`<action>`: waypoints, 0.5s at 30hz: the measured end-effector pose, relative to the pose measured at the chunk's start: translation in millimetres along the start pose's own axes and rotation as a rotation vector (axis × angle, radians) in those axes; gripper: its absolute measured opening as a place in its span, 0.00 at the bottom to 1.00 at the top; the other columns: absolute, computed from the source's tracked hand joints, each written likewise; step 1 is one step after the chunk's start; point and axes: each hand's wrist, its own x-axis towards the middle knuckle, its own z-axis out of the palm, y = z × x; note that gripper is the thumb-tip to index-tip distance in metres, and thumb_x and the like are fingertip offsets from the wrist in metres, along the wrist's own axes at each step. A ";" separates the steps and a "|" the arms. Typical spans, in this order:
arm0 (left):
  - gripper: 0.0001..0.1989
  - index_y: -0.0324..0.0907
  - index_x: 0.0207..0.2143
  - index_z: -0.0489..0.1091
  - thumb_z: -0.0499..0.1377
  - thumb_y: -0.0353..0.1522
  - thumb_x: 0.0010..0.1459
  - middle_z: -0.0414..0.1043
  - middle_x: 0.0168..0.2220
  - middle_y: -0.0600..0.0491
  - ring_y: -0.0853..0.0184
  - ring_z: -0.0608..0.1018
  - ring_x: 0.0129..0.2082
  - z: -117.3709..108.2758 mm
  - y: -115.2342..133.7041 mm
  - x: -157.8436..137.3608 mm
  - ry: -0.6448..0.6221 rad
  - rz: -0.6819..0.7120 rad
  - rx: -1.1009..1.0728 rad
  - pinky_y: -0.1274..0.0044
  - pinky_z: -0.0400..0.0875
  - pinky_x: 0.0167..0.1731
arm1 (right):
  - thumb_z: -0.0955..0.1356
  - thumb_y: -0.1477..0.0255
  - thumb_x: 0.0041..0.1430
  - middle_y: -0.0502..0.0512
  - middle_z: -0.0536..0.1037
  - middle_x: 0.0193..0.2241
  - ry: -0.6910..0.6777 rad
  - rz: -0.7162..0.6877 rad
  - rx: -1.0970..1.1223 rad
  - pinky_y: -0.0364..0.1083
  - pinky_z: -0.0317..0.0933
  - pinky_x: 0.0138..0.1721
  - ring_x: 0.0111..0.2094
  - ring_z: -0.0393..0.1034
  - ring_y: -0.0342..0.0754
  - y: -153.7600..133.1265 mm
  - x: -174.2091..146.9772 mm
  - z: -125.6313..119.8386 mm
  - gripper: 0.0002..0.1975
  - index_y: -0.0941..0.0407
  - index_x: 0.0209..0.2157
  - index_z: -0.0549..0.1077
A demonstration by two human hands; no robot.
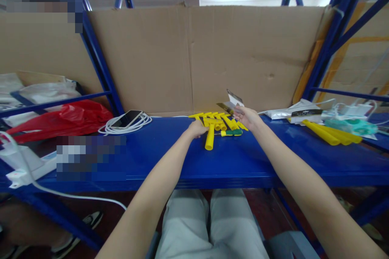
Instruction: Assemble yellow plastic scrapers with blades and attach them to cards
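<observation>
My left hand (pixel 197 128) is closed at the side of a yellow T-shaped plastic handle (pixel 209 137), its fingers on the crossbar end. The handle's hollow round end points toward me. In my right hand (pixel 247 116), fingers pinch a thin flat packet (pixel 234 98), partly white and partly dark, raised above the table; its exact kind is unclear. Several more yellow T-shaped handles (pixel 220 116) lie in a row behind, between the hands. A screwdriver (pixel 232 133) with a green and yellow grip lies just right of the nearest handle.
On the blue table (pixel 152 153), a phone (pixel 127 119) rests on a coiled white cable (pixel 142 123) at left, near a red plastic bag (pixel 73 117). Yellow tubes (pixel 331 134) and silvery packets (pixel 285 110) lie at right. A cardboard wall (pixel 237 48) closes the back.
</observation>
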 end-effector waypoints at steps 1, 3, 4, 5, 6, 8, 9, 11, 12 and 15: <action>0.10 0.35 0.28 0.72 0.58 0.34 0.52 0.69 0.18 0.51 0.71 0.69 0.15 2.3 -1.0 -0.9 -0.040 -0.010 -0.065 0.81 0.61 0.17 | 0.69 0.82 0.48 0.48 0.74 0.21 -0.009 0.006 -0.005 0.36 0.59 0.20 0.22 0.66 0.38 -0.1 -0.6 0.3 0.06 0.57 0.25 0.69; 0.08 0.34 0.28 0.71 0.56 0.31 0.54 0.67 0.17 0.53 0.74 0.66 0.13 5.5 -2.0 -0.8 -0.075 -0.033 -0.207 0.82 0.59 0.15 | 0.68 0.81 0.49 0.49 0.73 0.20 -0.017 0.014 -0.017 0.36 0.57 0.19 0.21 0.65 0.38 -0.5 -2.1 1.3 0.05 0.58 0.26 0.70; 0.07 0.34 0.28 0.70 0.55 0.30 0.54 0.66 0.16 0.54 0.75 0.64 0.12 6.7 -2.1 0.1 -0.072 -0.059 -0.287 0.83 0.57 0.13 | 0.68 0.81 0.49 0.49 0.72 0.19 -0.021 0.016 -0.025 0.35 0.57 0.18 0.21 0.64 0.37 -0.6 -2.9 1.9 0.05 0.58 0.26 0.70; 0.07 0.35 0.28 0.70 0.54 0.30 0.55 0.66 0.16 0.55 0.76 0.63 0.11 8.0 -2.2 1.4 -0.063 -0.079 -0.370 0.84 0.55 0.12 | 0.68 0.81 0.49 0.49 0.72 0.19 -0.025 0.016 -0.033 0.35 0.57 0.18 0.20 0.64 0.37 -0.5 -3.6 2.4 0.05 0.58 0.26 0.70; 0.08 0.35 0.28 0.70 0.54 0.30 0.56 0.66 0.16 0.55 0.77 0.61 0.10 9.3 -2.2 2.7 -0.053 -0.089 -0.450 0.84 0.53 0.11 | 0.68 0.81 0.49 0.49 0.72 0.18 -0.026 0.012 -0.042 0.35 0.57 0.18 0.19 0.63 0.37 -0.4 -4.2 2.8 0.05 0.58 0.26 0.70; 0.10 0.37 0.26 0.69 0.55 0.34 0.56 0.64 0.15 0.55 0.77 0.59 0.09 12.5 -2.2 4.4 -0.045 -0.075 -0.552 0.84 0.48 0.09 | 0.69 0.81 0.49 0.49 0.71 0.18 -0.030 -0.001 -0.050 0.35 0.57 0.17 0.18 0.63 0.37 0.2 -5.0 3.5 0.04 0.59 0.26 0.71; 0.11 0.37 0.24 0.69 0.57 0.35 0.54 0.63 0.13 0.55 0.77 0.59 0.09 14.4 -2.1 4.5 -0.051 -0.061 -0.577 0.84 0.47 0.08 | 0.68 0.81 0.49 0.49 0.71 0.18 -0.033 -0.007 -0.049 0.35 0.57 0.17 0.18 0.63 0.37 0.6 -5.2 3.6 0.04 0.59 0.26 0.71; 0.12 0.38 0.21 0.68 0.62 0.36 0.50 0.59 0.11 0.56 0.77 0.57 0.08 18.0 -1.6 3.5 -0.075 -0.060 -0.619 0.84 0.43 0.08 | 0.69 0.81 0.49 0.49 0.71 0.18 -0.039 -0.012 -0.046 0.36 0.57 0.17 0.18 0.63 0.37 1.2 -5.3 3.7 0.04 0.59 0.26 0.71; 0.12 0.38 0.19 0.68 0.64 0.35 0.47 0.57 0.10 0.57 0.78 0.57 0.08 19.7 -1.2 2.6 -0.093 -0.075 -0.650 0.84 0.42 0.08 | 0.69 0.81 0.48 0.49 0.72 0.18 -0.043 -0.012 -0.048 0.36 0.57 0.17 0.18 0.63 0.37 1.5 -5.3 3.7 0.04 0.59 0.26 0.71; 0.08 0.37 0.20 0.68 0.66 0.27 0.43 0.55 0.08 0.60 0.78 0.55 0.08 23.0 0.7 0.4 -0.105 -0.137 -0.859 0.85 0.40 0.09 | 0.69 0.81 0.47 0.49 0.72 0.19 -0.044 -0.015 -0.057 0.36 0.57 0.16 0.18 0.63 0.37 2.0 -4.9 3.2 0.04 0.60 0.26 0.71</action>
